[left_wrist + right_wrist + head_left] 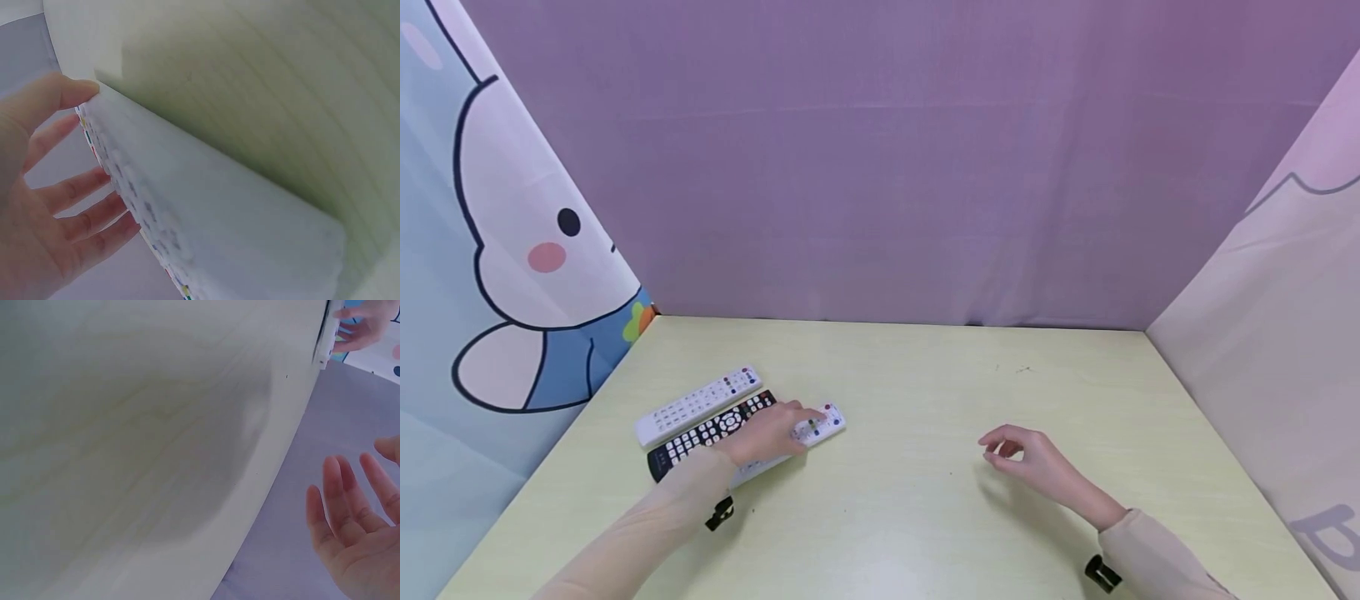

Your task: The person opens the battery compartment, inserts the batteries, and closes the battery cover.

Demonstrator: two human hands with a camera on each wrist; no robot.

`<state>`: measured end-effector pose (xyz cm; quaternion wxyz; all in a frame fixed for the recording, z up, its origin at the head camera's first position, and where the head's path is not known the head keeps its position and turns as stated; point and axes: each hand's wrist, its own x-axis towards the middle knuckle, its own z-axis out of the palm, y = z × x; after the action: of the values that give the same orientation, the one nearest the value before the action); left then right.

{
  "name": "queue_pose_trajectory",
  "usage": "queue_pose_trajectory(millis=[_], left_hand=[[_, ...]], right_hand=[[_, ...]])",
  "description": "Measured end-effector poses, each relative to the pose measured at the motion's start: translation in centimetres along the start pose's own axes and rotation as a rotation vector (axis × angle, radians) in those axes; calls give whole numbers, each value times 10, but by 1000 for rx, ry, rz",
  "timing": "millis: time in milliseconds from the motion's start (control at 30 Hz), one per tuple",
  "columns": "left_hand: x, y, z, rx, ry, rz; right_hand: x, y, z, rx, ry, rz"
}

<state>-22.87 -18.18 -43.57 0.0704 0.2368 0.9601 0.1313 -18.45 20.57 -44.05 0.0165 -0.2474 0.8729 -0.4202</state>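
Note:
Three remote controls lie side by side at the left of the table, slanting up to the right. Farthest back is a white remote (698, 406), then a black remote (681, 446) with pale buttons, then a nearer white remote (829, 422). My left hand (769, 433) reaches across the black one and holds the nearer white remote by its sides. In the left wrist view the thumb (80, 92) presses its near side edge while the fingers spread over the button face. Well to the right, my right hand (1028, 458) hovers above the table, fingers loosely bent and holding nothing.
The pale wooden table (910, 517) ends at a purple cloth wall (880, 167) behind. A cartoon-printed cloth (512, 350) stands along the left side and a pale cloth (1262, 350) along the right. Each wrist carries a small black camera mount (1102, 573).

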Motion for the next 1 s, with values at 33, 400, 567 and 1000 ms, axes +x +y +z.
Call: queue_pose_trajectory(millis=[33,400,567,1000], left_hand=[[0,-1,1,4,1,-1],[-2,-1,5,19,-5,-9],[-3,1,3,6,-8,-13],[-11,5,2,-16,58,-14]], right_hand=[[0,2,0,1,-3,2],[0,8,2,2,-20,-30],[0,7,2,1,-24,-31],[2,6,0,-10,-22,-29]])
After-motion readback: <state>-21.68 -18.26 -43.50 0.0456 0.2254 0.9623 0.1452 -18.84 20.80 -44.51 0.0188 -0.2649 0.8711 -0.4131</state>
